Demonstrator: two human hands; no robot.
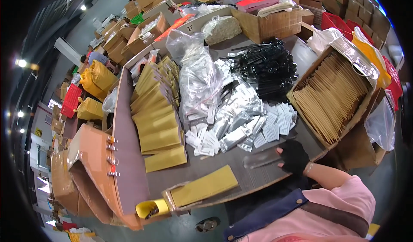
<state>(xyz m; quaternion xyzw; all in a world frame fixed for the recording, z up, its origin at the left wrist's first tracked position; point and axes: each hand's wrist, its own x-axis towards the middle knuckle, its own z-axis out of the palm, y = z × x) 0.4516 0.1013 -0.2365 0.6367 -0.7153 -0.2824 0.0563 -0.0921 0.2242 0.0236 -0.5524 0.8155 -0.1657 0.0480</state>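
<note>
My right hand (294, 157), in a black fingerless glove, rests at the near right of the grey table (193, 166). Its bent fingers close on the right end of a clear plastic sleeve (260, 158), which lies flat. Just beyond the sleeve spreads a heap of silver packets (241, 117) mixed with small white printed slips (275, 123). Behind them lie black plastic-wrapped items (269, 69) in a pile. A large clear bag (195, 74) of white and silver packets leans beside the heap. My left hand is out of sight.
Yellow-brown envelopes (159, 125) overlap in a row on the left; a single envelope (204, 186) lies at the near edge beside a yellow holder (152, 208). At right, an open carton (333, 95) is packed with brown envelopes. Cartons (269, 22) line the back.
</note>
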